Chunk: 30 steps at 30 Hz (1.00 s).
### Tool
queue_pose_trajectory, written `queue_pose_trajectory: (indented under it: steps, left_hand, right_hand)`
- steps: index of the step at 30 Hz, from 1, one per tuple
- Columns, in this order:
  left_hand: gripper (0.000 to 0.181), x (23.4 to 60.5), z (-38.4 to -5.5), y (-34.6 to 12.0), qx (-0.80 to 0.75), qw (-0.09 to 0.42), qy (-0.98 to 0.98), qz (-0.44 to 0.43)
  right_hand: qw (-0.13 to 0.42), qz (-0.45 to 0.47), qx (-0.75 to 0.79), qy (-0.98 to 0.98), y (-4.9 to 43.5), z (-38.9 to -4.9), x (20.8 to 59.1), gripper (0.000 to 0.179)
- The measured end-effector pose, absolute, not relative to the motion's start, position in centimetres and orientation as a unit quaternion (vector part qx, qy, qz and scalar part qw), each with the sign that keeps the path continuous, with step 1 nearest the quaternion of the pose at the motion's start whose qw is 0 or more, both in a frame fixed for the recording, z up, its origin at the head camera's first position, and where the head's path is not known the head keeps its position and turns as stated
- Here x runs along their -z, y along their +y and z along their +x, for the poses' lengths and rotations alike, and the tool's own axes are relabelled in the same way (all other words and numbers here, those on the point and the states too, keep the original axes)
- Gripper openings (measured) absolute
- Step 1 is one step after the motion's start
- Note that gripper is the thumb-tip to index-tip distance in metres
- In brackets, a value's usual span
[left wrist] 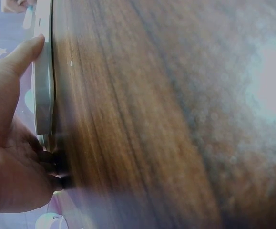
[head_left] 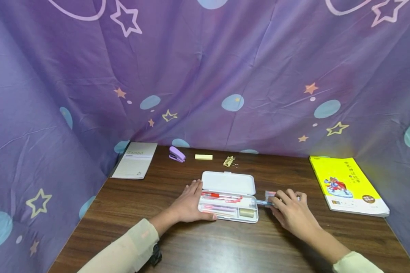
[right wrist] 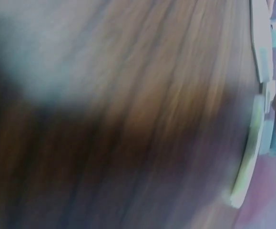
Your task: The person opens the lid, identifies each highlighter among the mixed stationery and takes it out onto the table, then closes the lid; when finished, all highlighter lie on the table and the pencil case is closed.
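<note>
Head view: blue pen [head_left: 262, 203] sideways across pencil case's [head_left: 228, 183] right end.
Right hand [head_left: 292, 212], nearer, apparently pinches it; left hand [head_left: 190, 204] grips opposite end.

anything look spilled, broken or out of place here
Nothing stands out as spilled or broken. The case lies open, with red pens inside. A blue pen is at its right edge, but the right hand holds it, so that doesn't look odd.

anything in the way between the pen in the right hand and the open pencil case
Nothing visible: the blue pen in the right hand reaches the pencil case, whose lid lies open; the left hand holds its left end.
</note>
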State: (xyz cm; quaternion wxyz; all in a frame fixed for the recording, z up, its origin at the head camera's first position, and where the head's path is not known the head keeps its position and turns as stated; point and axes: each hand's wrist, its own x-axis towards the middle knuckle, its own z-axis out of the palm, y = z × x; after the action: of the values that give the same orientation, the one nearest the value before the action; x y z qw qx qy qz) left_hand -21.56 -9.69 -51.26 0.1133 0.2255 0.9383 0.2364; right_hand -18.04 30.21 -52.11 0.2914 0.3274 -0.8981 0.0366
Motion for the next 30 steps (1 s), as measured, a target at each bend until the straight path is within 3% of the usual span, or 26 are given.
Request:
queue_pose_trajectory:
  steps: [3, 7, 30]
  left_hand:
    - [0.14, 51.3, -21.5, -9.7, -0.236, 0.113, 0.938, 0.225]
    - [0.141, 51.3, -21.5, -9.7, -0.238, 0.113, 0.939, 0.223]
    - [0.142, 51.4, -21.6, -9.7, -0.242, 0.117, 0.937, 0.225]
  right_hand:
    - [0.293, 0.32, -0.036, -0.9, 31.1, -17.8, 52.4, 0.047]
    - [0.297, 0.308, -0.043, -0.903, 31.9, -17.6, 52.8, 0.064]
    - [0.297, 0.311, -0.012, -0.903, 33.4, -16.9, 53.9, 0.069]
